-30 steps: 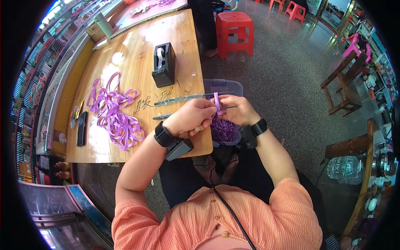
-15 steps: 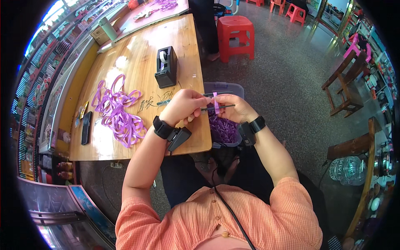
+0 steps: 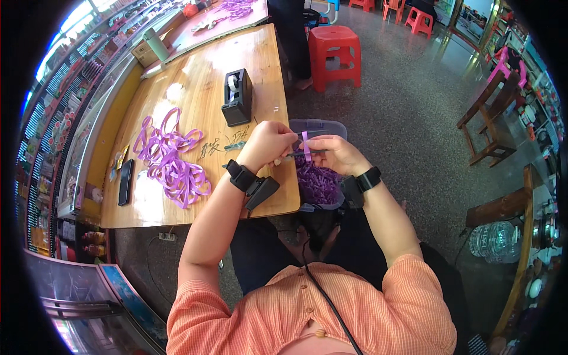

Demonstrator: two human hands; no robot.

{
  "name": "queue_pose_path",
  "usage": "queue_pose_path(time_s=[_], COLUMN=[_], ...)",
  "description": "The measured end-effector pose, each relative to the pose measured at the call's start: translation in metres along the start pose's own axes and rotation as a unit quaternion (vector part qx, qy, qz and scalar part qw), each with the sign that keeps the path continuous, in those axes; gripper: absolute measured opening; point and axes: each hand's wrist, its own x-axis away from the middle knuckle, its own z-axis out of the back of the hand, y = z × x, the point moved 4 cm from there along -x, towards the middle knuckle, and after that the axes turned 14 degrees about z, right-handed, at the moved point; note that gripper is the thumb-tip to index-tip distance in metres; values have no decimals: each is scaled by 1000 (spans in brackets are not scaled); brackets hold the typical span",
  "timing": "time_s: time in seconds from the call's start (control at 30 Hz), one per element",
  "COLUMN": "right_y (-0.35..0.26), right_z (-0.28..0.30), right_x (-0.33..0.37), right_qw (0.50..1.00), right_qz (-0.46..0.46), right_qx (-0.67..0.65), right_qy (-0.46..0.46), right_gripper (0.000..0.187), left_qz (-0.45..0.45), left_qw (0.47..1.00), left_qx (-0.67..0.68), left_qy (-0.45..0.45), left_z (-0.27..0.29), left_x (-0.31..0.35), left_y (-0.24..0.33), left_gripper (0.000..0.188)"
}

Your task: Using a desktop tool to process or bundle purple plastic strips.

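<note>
Down the head view, the left hand (image 3: 267, 144) is hovering just left of the plastic bin (image 3: 337, 128), knuckles up, fingers curling inward; whether they're pinching anything, I can't tell. Over the bin, the right hand (image 3: 338, 152) is pointing leftward, pinching a purple ribbon strip (image 3: 306, 144). Loose purple ribbon (image 3: 168, 161) is lying farther left of the bin.

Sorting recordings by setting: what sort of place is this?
Probably a small shop: packed shelves line the left side, and more goods crowd the right edge.
</note>
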Motion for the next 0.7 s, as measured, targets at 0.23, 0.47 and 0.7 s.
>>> queue_pose_path(time_s=[0.23, 0.47, 0.7], right_y=[-2, -4, -7], right_z=[-3, -9, -13], right_x=[2, 0, 1], right_qw=[1000, 998, 998], right_qz=[13, -13, -24], right_qx=[4, -54, -34], right_qy=[2, 23, 39], right_gripper=[28, 25, 20], left_qz=[-10, 3, 33], left_qw=[1000, 1000, 999], left_qx=[5, -2, 4], left_qy=[0, -8, -32], left_z=[4, 7, 3], left_x=[1, 5, 9], left_y=[-2, -2, 4], left_gripper=[24, 22, 35])
